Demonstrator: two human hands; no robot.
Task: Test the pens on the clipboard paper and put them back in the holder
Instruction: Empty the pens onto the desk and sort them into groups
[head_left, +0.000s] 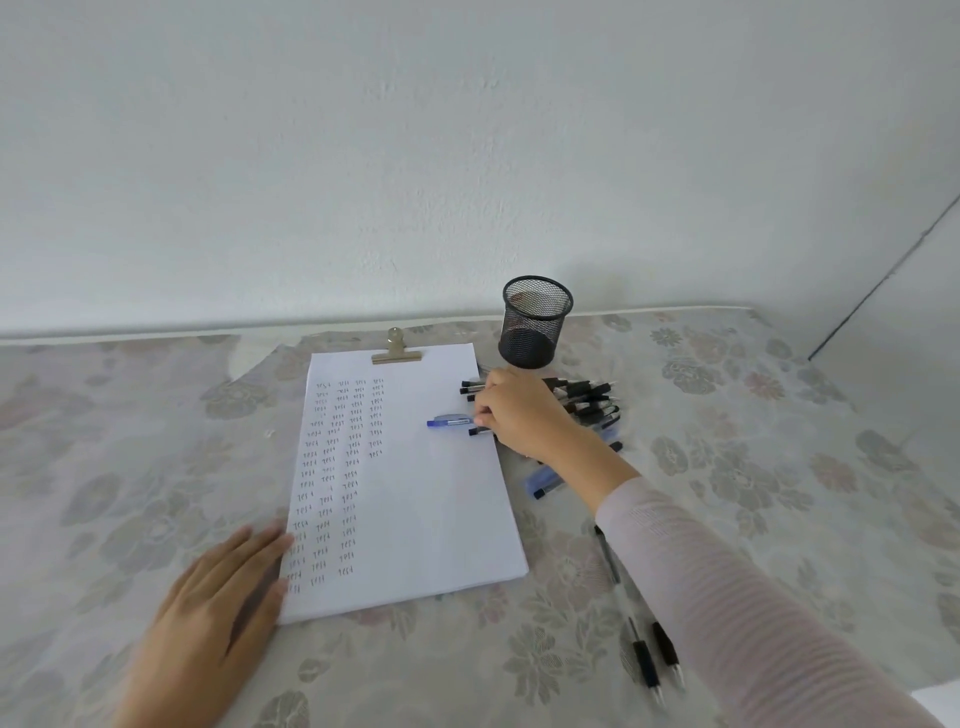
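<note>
Hands work apart: the left hand (218, 587) lies flat, fingers straight, on the lower left edge of the clipboard paper (415, 493). The right hand (519, 410) curls its fingertips round the end of a blue pen (449, 422) lying on the sheet's right side. Under that hand sits a pile of pens (587, 400), just in front of the upright mesh holder (535, 322) on the desk (779, 441).

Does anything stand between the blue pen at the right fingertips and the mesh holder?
Only the pile of black pens lies between the blue pen and the mesh holder; lifted over it, the way looks free.
</note>
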